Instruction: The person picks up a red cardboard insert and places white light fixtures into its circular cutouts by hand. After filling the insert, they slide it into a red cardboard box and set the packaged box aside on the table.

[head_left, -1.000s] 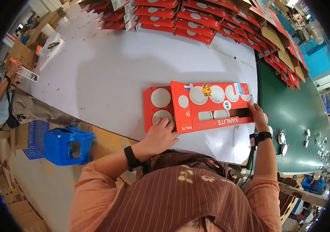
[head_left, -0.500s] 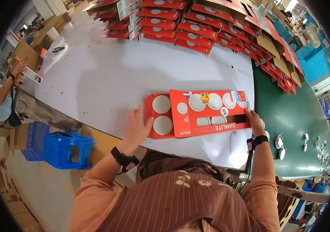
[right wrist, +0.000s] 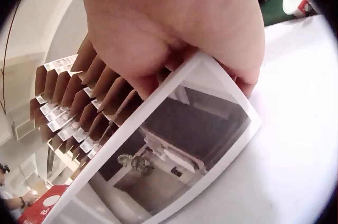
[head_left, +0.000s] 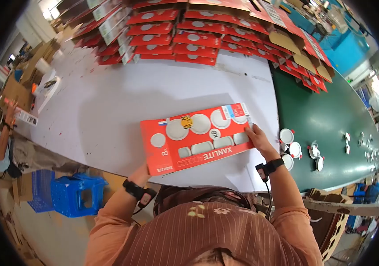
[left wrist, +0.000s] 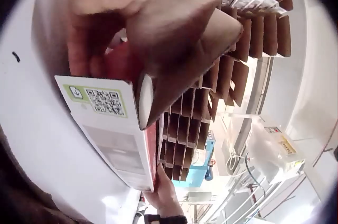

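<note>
A red printed carton [head_left: 203,141] lies slightly tilted across the table in front of me, with round white lights [head_left: 199,124] pictured or showing on its face and several white pieces visible through its cut-out windows. At its right end my right hand [head_left: 261,141] grips the edge, fingers bent round the end panel [right wrist: 190,129] in the right wrist view. My left hand [left wrist: 158,7] is at the other end, its bent fingers holding the carton beside a raised brown flap [left wrist: 222,31]. In the head view, the carton's left end hides most of that hand.
Stacked red cartons [head_left: 194,48] rise along the table's far side. To the right is a green surface [head_left: 307,115] with several round white lights [head_left: 294,149]. Blue plastic stools [head_left: 76,195] stand on the floor at left, near another person's arm [head_left: 3,137].
The red tray with white lights, which stuck out of the carton's left end, is now inside it. The left hand moved onto that end. Carton and right hand shifted left in view.
</note>
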Demonstrator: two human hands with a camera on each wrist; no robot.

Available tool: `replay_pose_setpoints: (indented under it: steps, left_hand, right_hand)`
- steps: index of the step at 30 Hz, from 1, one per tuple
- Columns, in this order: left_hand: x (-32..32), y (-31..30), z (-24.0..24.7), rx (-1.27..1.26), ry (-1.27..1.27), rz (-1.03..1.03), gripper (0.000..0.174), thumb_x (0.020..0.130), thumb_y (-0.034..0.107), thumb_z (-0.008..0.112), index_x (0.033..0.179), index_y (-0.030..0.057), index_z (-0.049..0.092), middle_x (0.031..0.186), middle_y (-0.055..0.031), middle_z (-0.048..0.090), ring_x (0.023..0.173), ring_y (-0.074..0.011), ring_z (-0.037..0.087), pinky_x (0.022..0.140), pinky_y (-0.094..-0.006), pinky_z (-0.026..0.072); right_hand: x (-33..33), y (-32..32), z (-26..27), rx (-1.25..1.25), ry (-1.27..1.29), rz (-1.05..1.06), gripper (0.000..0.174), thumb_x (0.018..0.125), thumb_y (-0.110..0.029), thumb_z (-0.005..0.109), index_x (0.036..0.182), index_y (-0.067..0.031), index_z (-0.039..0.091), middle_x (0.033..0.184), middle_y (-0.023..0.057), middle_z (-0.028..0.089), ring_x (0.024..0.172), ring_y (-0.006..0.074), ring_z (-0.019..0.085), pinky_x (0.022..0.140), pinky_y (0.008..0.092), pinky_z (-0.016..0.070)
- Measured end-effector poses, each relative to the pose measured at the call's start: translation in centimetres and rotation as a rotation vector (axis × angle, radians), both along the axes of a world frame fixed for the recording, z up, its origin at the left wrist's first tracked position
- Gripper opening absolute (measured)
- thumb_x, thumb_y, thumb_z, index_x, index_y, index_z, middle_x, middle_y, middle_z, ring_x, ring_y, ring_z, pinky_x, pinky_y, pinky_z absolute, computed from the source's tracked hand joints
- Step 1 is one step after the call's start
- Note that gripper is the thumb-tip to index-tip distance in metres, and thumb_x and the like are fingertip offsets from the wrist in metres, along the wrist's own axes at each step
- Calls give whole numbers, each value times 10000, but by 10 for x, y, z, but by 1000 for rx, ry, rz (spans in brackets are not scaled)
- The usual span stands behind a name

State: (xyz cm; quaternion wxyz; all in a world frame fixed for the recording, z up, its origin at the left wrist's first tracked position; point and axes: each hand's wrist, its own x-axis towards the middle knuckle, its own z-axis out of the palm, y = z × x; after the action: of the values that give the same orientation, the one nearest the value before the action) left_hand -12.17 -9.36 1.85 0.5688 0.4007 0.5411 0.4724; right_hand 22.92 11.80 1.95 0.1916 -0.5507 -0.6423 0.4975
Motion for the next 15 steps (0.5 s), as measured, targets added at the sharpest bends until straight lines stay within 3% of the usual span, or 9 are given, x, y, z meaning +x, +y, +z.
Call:
replay_pose_setpoints:
  steps: [3, 6, 7, 9, 10, 11, 12, 14, 15]
  left_hand:
    - [-10, -14, 11, -103, 55, 14, 577, 845, 171, 593, 1349, -2, 371, 1311, -225, 466, 1186, -330, 478, 996, -415, 381]
    - [-17, -25, 16, -145, 104, 50, 566, 839, 159, 592, 1337, -8, 381, 1304, -226, 470, 1186, -333, 476, 999, -417, 377]
    - [-19, -25, 17, -151, 120, 60, 562, 836, 155, 591, 1332, -10, 384, 1302, -227, 471, 1186, -334, 476, 1000, -418, 376]
    - [-22, -29, 18, -154, 157, 86, 555, 832, 147, 591, 1324, -14, 391, 1297, -227, 474, 1187, -336, 474, 1003, -419, 373]
    - [-23, -30, 13, -142, 183, 95, 551, 830, 143, 590, 1320, -16, 395, 1295, -228, 475, 1187, -337, 473, 1004, -420, 372]
    - [-24, -31, 16, -145, 204, 106, 548, 828, 139, 590, 1316, -19, 398, 1293, -228, 476, 1187, -338, 473, 1005, -420, 371]
    - [-24, -31, 15, -145, 221, 113, 544, 826, 135, 589, 1312, -21, 401, 1290, -229, 478, 1187, -339, 472, 1006, -421, 369]
    - [-25, -37, 13, -156, 264, 136, 537, 821, 127, 589, 1303, -25, 408, 1286, -230, 480, 1188, -340, 471, 1008, -422, 367]
    - [-24, -40, 11, -162, 292, 146, 533, 819, 123, 588, 1299, -27, 412, 1284, -230, 482, 1188, -341, 470, 1009, -423, 365]
  right_hand:
    - [-6, -4, 0, -54, 174, -55, 501, 914, -377, 572, 1156, 59, 528, 979, 103, 616, 918, 158, 554, 796, 309, 460]
    - [-12, -6, -1, -31, 34, 22, 548, 909, -377, 582, 1193, 85, 496, 1023, 137, 617, 960, 177, 564, 822, 315, 468]
    - [-17, -13, -7, 19, 123, -43, 579, 904, -384, 589, 1185, 110, 482, 1028, 158, 617, 972, 195, 572, 835, 317, 470]
    - [-27, -20, 25, -91, 217, 8, 611, 898, -401, 593, 1184, 124, 472, 1084, 186, 609, 1015, 209, 570, 853, 327, 473]
    - [-28, -19, 17, -124, 183, -45, 643, 884, -426, 603, 1183, 127, 469, 1076, 194, 613, 1002, 222, 578, 844, 350, 481]
    - [-22, -11, -19, 25, 58, -44, 721, 863, -470, 611, 1211, 141, 451, 1099, 221, 603, 1035, 257, 572, 874, 380, 472]
    - [-22, -11, -10, -64, 61, 0, 799, 841, -509, 616, 1262, 141, 417, 1201, 262, 551, 1121, 309, 537, 934, 401, 442]
    - [-29, -2, -50, 2, 92, -8, 839, 849, -539, 578, 1319, 123, 369, 1266, 281, 506, 1162, 346, 515, 965, 396, 424]
    - [-38, -8, -10, -214, 198, 58, 892, 885, -474, 574, 1390, 147, 180, 1399, 283, 357, 1317, 314, 354, 1087, 355, 289]
